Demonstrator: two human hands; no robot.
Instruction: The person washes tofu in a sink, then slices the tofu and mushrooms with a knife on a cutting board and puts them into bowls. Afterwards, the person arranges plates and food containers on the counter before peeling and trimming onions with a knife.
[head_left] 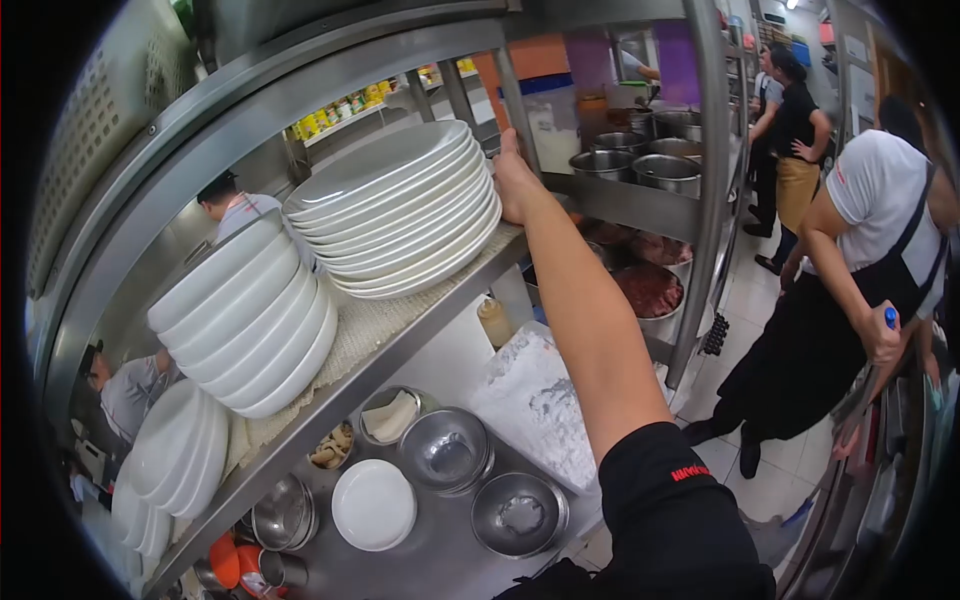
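In the head view, the right hand (518, 185) is raised at twelve o'clock, beside the right edge of a tall stack of white plates (400, 210); its thumb points up, but the fingers are hidden behind the rims, so I cannot tell whether they grip, steady or merely touch. The left hand is out of view. The plates sit at eleven o'clock on a steel shelf (385, 352), over a ribbed cloth (368, 322) that probably stops them sliding. White bowls (250, 330) are nested at nine o'clock and more dishes (180, 450) at eight, apparently grouped by shape to save room. Below, at six o'clock, steel bowls (445, 450) stand near a smaller white dish (373, 505), likely within reach of the counter; at five lies white powder (545, 400), spread in a tray that seems meant to contain it. Pots (668, 175) share a rack at two o'clock, above containers of raw meat (650, 290). The black sleeve (660, 490) bears red lettering (690, 474), too skewed to read surely; a co-worker's white shirt (870, 180) has a small red mark, and yellow-labelled tins (345, 108) at eleven o'clock are illegible.
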